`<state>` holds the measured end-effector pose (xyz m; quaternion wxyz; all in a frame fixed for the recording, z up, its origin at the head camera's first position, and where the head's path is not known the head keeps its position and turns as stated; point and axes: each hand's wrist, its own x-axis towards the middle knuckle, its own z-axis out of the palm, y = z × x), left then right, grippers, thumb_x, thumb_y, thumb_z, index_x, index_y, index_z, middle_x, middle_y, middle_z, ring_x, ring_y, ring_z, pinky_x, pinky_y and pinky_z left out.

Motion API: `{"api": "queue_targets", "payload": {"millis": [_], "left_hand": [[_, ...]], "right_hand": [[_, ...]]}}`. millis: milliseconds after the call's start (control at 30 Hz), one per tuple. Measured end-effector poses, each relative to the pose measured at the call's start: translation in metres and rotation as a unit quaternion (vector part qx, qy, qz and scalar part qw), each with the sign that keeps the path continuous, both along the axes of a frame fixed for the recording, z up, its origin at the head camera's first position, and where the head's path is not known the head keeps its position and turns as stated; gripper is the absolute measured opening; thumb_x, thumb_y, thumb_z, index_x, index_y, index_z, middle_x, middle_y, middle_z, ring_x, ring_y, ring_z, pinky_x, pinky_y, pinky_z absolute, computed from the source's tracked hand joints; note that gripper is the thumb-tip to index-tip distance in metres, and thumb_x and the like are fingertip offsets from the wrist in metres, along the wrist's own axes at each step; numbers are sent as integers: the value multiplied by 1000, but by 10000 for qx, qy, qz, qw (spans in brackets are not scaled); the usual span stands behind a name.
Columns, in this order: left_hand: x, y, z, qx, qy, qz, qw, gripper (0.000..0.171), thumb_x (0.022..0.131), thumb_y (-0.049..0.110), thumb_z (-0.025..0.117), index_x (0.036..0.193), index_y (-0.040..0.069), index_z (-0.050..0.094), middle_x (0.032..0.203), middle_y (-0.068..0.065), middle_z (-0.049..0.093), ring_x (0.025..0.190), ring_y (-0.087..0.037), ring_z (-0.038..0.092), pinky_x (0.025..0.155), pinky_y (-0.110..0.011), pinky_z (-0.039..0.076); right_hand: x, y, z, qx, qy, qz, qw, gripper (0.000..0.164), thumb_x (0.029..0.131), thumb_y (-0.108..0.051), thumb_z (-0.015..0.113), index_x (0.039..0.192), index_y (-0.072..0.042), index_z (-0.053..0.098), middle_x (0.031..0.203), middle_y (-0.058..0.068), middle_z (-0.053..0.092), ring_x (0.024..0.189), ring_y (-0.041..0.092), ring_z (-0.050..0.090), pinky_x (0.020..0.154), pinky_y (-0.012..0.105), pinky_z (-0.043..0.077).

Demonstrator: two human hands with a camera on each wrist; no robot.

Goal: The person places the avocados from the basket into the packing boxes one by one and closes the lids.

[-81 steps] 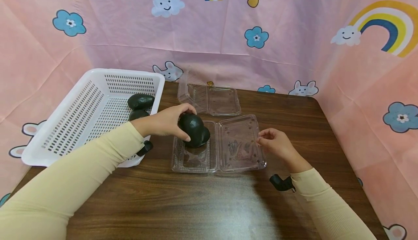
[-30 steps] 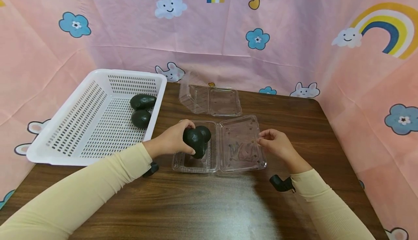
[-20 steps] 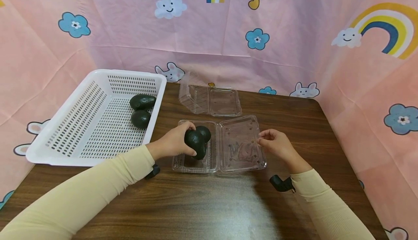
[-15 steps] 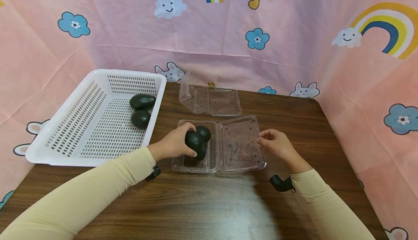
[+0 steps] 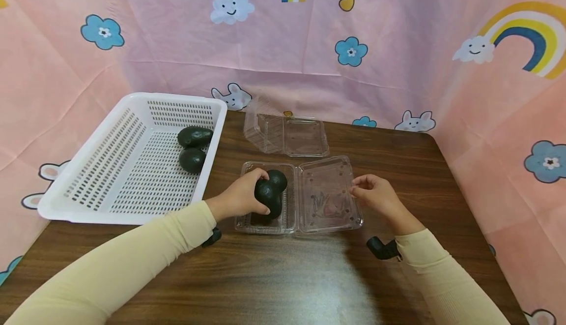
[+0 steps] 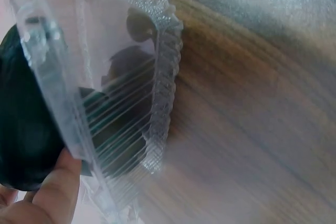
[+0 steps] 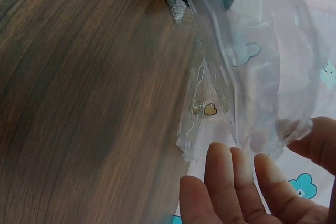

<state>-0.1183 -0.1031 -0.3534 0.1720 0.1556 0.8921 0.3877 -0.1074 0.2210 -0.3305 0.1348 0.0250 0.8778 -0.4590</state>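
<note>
In the head view my left hand (image 5: 240, 196) grips a dark green avocado (image 5: 268, 199) low over the base of a clear plastic clamshell (image 5: 243, 224). Whether this avocado touches the base, I cannot tell. A second avocado (image 5: 277, 178) lies just behind it in the same base. The left wrist view shows the held avocado (image 6: 23, 124) by the ribbed side wall (image 6: 121, 124). My right hand (image 5: 376, 194) pinches the outer edge of the opened lid (image 5: 329, 187) between thumb and index finger; the other fingers (image 7: 218, 182) are extended.
A white perforated basket (image 5: 57, 202) with two avocados (image 5: 194, 149) stands at the left. Behind the clamshell lies another opened clear clamshell (image 5: 306, 138), near a patterned pink cloth (image 5: 283, 44). All stand on a dark wooden table (image 5: 283, 280).
My left hand has brought its avocado down and toward me into the base, then slightly right. The second avocado sits behind it. My right hand has stayed at the lid's edge.
</note>
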Motion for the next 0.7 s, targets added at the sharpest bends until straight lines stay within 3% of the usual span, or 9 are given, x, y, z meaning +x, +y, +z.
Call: {"api": "queue_targets", "payload": {"millis": [700], "left_hand": [[6,0,-6,-47,117,81,9999,71,70,9,84,129,2,44,131,-20,50,116,-37,53,92,-50,48]], "right_hand": [[-3,1,-1,39,-52,-33,10000,32,94,-13,60,118,8,55,103,16,63,95,28,61,80,40,55]]}}
